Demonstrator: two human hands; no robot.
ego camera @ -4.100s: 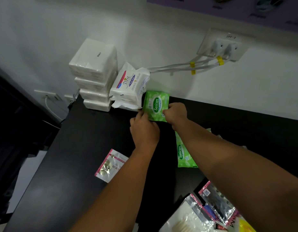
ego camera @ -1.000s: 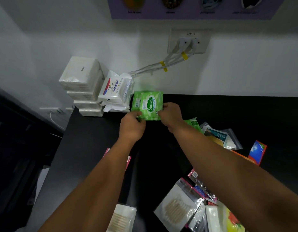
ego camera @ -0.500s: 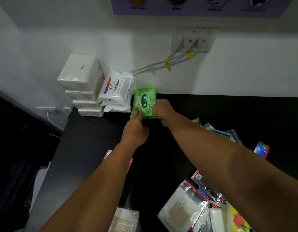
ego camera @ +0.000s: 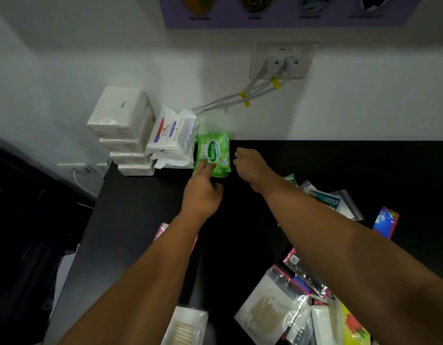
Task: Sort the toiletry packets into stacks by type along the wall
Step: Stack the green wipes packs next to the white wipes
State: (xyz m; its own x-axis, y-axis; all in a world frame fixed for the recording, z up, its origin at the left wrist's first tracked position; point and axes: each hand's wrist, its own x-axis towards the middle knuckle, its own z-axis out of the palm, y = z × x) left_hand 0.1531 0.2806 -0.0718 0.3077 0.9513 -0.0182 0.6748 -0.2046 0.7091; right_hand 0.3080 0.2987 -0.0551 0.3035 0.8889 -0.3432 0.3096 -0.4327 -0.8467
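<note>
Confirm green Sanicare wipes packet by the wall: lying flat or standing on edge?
Lying flat: the green Sanicare wipes packet shows its printed face up, beside the white Dove packets; left hand fingers rest on it.

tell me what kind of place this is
Probably an indoor office or workroom: a black counter against a white wall, a labelled wall socket with tagged cables, and a purple poster above.

Sanicare packets (ego camera: 213, 155) right of Dove packets (ego camera: 171, 135), against wall (ego camera: 140, 58)
</note>
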